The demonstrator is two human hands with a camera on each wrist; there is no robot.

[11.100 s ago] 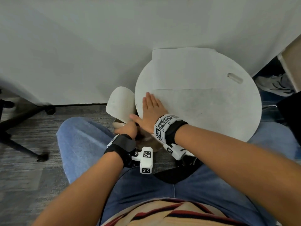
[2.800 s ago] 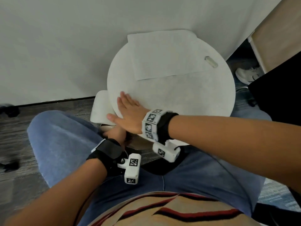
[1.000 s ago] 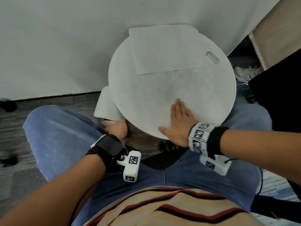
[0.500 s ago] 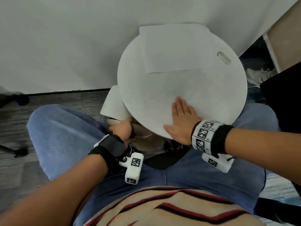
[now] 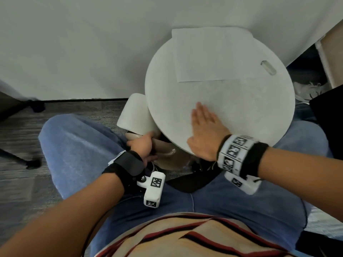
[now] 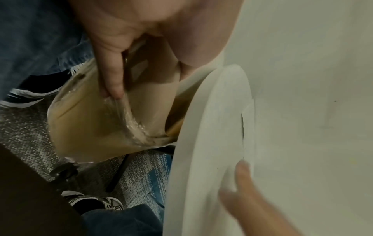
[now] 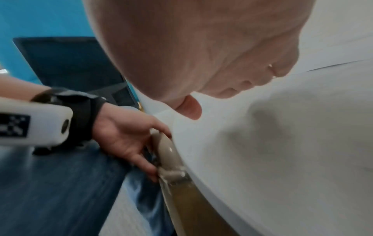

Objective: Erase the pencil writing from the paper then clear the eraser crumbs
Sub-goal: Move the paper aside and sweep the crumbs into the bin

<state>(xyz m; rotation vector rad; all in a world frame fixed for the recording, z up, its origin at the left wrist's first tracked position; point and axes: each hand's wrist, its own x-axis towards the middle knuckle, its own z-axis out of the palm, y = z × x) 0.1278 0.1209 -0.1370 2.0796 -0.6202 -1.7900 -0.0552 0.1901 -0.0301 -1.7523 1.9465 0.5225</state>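
A white sheet of paper [image 5: 213, 54] lies on the far half of the round white table [image 5: 250, 108]; no writing shows on it. A pale eraser [image 5: 268, 68] rests by the sheet's right edge. My right hand [image 5: 206, 130] lies flat, fingers straight, on the tabletop near the front rim. Just below that rim, my left hand [image 5: 143, 145] grips the mouth of a tan bag [image 5: 170, 156], thumb and fingers pinching its wall [image 6: 90, 127]. Crumbs are too small to make out. The right wrist view shows the bag [image 7: 169, 153] against the table edge [image 7: 282, 143].
A white rounded object [image 5: 133, 115] sits under the table's left side. The grey wall stands right behind the table. A shoe [image 5: 308, 88] lies on the floor at right, a black chair leg [image 5: 18, 158] at left. My knees flank the table.
My right hand went from the left front rim to the front middle of the table, then slid slightly left, staying flat. My left hand keeps the bag under the rim.
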